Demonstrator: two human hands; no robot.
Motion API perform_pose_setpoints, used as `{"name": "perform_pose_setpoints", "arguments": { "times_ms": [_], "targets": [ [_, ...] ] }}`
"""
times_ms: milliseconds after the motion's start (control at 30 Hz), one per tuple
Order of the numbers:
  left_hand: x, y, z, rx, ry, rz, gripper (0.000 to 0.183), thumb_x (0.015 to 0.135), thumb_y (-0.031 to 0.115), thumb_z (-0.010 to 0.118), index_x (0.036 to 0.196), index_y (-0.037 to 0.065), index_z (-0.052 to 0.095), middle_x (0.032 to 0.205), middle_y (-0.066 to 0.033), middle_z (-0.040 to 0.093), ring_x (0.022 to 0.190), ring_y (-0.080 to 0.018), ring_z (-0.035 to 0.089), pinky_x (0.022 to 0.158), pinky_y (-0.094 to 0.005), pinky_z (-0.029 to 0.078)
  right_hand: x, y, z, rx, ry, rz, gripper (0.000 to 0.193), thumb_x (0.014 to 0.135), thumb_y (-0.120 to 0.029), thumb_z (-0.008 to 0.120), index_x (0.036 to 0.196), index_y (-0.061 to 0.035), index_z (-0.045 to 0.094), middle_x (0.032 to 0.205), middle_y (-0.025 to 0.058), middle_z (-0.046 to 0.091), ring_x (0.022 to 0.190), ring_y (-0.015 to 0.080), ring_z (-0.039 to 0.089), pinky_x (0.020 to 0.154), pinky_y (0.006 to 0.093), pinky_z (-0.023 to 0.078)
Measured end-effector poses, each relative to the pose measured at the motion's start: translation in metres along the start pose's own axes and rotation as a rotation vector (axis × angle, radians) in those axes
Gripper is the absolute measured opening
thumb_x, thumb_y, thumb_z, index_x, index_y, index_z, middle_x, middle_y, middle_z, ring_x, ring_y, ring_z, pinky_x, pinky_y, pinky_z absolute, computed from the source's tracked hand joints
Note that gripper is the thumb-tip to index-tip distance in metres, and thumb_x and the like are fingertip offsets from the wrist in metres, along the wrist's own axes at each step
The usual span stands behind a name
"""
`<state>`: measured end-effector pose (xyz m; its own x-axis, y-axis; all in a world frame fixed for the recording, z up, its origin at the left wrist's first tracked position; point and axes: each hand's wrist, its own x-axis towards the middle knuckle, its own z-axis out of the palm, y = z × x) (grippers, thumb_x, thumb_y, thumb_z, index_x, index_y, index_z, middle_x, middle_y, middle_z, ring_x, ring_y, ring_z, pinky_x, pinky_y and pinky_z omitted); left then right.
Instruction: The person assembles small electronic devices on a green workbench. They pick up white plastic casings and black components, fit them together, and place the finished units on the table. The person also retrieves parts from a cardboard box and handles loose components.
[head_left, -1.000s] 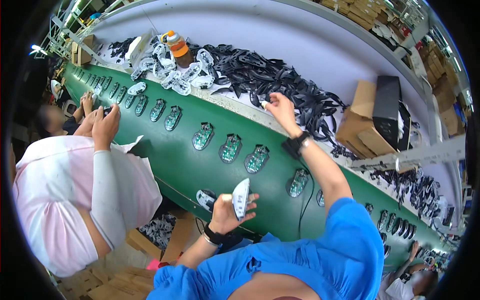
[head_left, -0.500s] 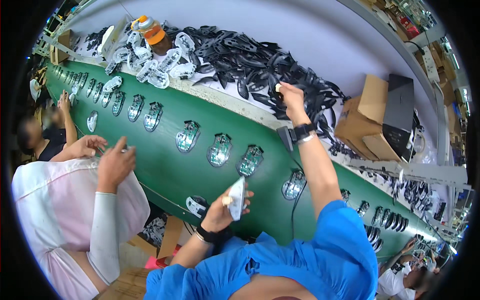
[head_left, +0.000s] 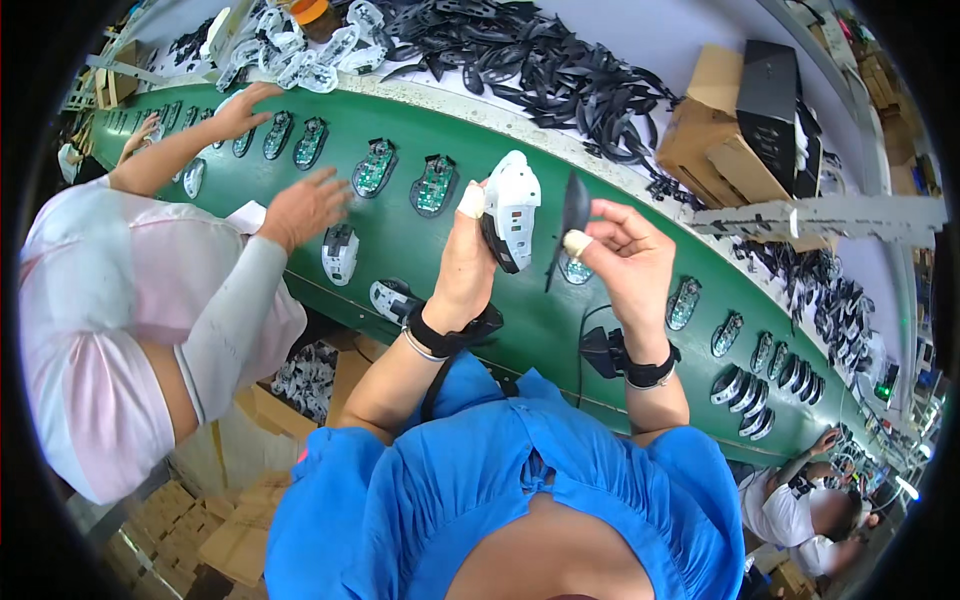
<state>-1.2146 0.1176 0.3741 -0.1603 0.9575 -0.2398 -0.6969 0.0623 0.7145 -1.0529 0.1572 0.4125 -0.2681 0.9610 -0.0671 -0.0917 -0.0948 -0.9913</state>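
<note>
Raised over the green belt, my left hand point(head_left: 464, 262) is closed round a half-assembled computer mouse point(head_left: 514, 205) with a white shell and a dark base, tilted upright with its side turned to the right. Just to its right, my right hand point(head_left: 634, 262) pinches a thin, curved black plastic side panel point(head_left: 574, 206) between thumb and fingers. A small gap separates panel and mouse. Pale covers sit on some of my fingertips. Behind the right fingers, a mouse base with a circuit board point(head_left: 575, 268) is partly hidden.
Mouse bases with green boards point(head_left: 433, 186) line the green belt point(head_left: 400, 240). Two white mice point(head_left: 340, 254) lie near its front edge. Beyond are a heap of black panels point(head_left: 540, 75), white shells point(head_left: 310, 70) and an open carton point(head_left: 715, 140). A co-worker's hand point(head_left: 305, 208) is at left.
My right hand has come back from the black heap with a side panel. My left hand has lifted and turned the mouse. The co-worker's hands have moved over the belt, and another white mouse lies there.
</note>
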Motion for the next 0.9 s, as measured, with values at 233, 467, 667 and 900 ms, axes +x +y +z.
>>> {"name": "perform_pose_setpoints", "arguments": {
  "times_ms": [233, 467, 667, 900],
  "targets": [
    [-0.022, -0.003, 0.016, 0.046, -0.150, 0.018, 0.057, 0.098, 0.053, 0.031, 0.131, 0.007, 0.043, 0.122, -0.0053, 0.054, 0.111, -0.0141, 0.052, 0.096, -0.0314, 0.040, -0.024, -0.005, 0.004, -0.223, 0.009, -0.087, 0.034, 0.073, 0.001, 0.075, 0.104, 0.0024, 0.062, 0.082, 0.0061, 0.067, 0.070, 0.0079, 0.064, 0.065, 0.0198, 0.052],
    [-0.041, 0.003, 0.011, 0.053, -0.087, 0.033, 0.060, 0.097, 0.054, 0.033, 0.131, 0.005, 0.042, 0.121, -0.0048, 0.054, 0.110, -0.0139, 0.053, 0.094, -0.0328, 0.041, -0.042, -0.019, -0.002, -0.062, 0.065, -0.198, 0.031, 0.073, 0.003, 0.074, 0.101, 0.0016, 0.060, 0.082, 0.0035, 0.064, 0.071, 0.0066, 0.061, 0.065, 0.0194, 0.052],
    [-0.040, -0.014, -0.033, 0.117, -0.053, -0.058, 0.046, 0.084, 0.013, 0.061, 0.126, 0.005, 0.044, 0.107, -0.0096, 0.061, 0.086, -0.0128, 0.057, 0.071, -0.0278, 0.050, -0.052, 0.014, -0.023, 0.024, 0.085, -0.041, 0.029, 0.075, 0.009, 0.066, 0.102, 0.0017, 0.059, 0.084, 0.0024, 0.061, 0.074, 0.0082, 0.060, 0.067, 0.0208, 0.051],
    [-0.029, 0.009, -0.077, 0.558, 0.046, 0.249, 0.070, 0.075, 0.002, 0.070, 0.137, 0.004, 0.038, 0.118, -0.0056, 0.054, 0.112, -0.0176, 0.053, 0.091, -0.0305, 0.045, -0.061, 0.048, -0.027, 0.281, 0.058, 0.214, 0.024, 0.081, 0.003, 0.062, 0.104, 0.0000, 0.059, 0.086, 0.0028, 0.063, 0.073, 0.0093, 0.061, 0.067, 0.0227, 0.052]
  ]
}}
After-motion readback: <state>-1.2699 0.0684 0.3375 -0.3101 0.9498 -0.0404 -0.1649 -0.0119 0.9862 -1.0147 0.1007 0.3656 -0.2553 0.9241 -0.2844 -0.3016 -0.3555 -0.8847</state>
